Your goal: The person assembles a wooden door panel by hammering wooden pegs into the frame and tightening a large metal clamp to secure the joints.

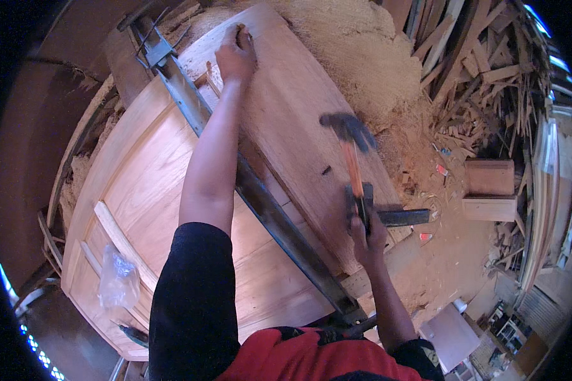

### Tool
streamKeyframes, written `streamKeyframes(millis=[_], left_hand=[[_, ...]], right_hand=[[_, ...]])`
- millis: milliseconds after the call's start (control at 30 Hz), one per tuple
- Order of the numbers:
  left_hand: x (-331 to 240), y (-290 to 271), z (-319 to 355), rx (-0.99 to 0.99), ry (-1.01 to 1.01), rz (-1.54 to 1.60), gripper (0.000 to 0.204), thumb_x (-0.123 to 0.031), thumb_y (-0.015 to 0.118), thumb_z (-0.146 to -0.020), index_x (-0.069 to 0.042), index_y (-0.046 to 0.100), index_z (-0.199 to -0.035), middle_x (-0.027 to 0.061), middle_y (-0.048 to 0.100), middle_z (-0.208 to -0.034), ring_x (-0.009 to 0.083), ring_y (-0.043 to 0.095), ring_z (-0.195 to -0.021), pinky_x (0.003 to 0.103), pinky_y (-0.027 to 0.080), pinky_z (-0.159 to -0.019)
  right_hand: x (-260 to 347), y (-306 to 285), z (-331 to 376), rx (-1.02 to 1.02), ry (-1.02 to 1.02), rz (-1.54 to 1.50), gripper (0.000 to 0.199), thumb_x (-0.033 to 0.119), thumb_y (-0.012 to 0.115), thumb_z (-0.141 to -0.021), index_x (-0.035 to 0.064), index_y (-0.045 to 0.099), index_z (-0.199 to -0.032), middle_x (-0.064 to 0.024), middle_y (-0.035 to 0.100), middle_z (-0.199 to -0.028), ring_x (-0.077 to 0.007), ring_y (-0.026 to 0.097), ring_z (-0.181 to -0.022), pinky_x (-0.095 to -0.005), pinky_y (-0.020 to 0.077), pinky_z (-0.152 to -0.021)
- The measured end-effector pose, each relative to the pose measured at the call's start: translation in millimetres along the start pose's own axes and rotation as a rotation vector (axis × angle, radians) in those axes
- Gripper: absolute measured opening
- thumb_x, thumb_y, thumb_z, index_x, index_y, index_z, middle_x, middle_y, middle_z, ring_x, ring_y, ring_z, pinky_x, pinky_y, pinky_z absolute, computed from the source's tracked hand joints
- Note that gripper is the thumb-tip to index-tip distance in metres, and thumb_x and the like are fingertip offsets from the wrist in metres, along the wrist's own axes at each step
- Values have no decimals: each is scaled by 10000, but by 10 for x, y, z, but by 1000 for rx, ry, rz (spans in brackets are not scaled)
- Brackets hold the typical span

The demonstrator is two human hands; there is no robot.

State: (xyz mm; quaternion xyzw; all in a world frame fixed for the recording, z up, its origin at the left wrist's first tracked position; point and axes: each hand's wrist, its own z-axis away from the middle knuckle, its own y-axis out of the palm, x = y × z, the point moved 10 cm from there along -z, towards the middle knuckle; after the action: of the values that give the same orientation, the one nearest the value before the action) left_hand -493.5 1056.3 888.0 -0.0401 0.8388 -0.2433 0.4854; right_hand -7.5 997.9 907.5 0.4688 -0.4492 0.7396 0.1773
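My right hand [367,240] is wrapped round the grip of a claw hammer [351,164]. Its dark head is raised and slightly blurred, over the right part of a wide wooden board [292,108]. Far forward, my left hand [236,58] rests at the board's far end, fingers closed together; anything between them is too small or hidden to make out. Beneath my left arm runs a long metal bar clamp [270,216], lying diagonally across a pale wooden panel [152,165]. A small dark piece [326,170] lies on the board.
A clear plastic bag [118,279] and narrow wooden strips [124,244] lie on the panel at left. At right a dark bar [403,218] sticks out past the board. Sawdust [356,51] covers the ground beyond, and scrap wood [489,82] is heaped at far right.
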Motion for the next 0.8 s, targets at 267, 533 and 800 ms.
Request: streamKeyframes(millis=[267,533,800], left_hand=[[-175,-3,4,3,129,-87,278,-268,584,-954,-59,681,-1110,228,695,-989,409,675,-959,457,534,-838],[-133,16,-2,40,76,-109,315,-301,555,-974,-85,685,-1162,241,687,-1008,426,662,-929,495,519,-830],[5,29,-17,75,-56,-91,346,-225,565,-912,-8,651,-1167,265,668,-1036,419,649,-951,482,507,-858]], right_hand=[[1064,527,-1469,29,-180,72,363,349,562,-982,11,588,-1111,-157,559,-657,-282,589,-615,-396,449,-587],[1611,838,-1989,-16,-319,90,338,307,543,-983,-2,552,-1118,-212,609,-684,-408,628,-625,-518,457,-580],[1826,653,-2060,-30,-305,213,305,301,550,-996,5,559,-1068,-235,613,-715,-383,647,-652,-458,478,-596]])
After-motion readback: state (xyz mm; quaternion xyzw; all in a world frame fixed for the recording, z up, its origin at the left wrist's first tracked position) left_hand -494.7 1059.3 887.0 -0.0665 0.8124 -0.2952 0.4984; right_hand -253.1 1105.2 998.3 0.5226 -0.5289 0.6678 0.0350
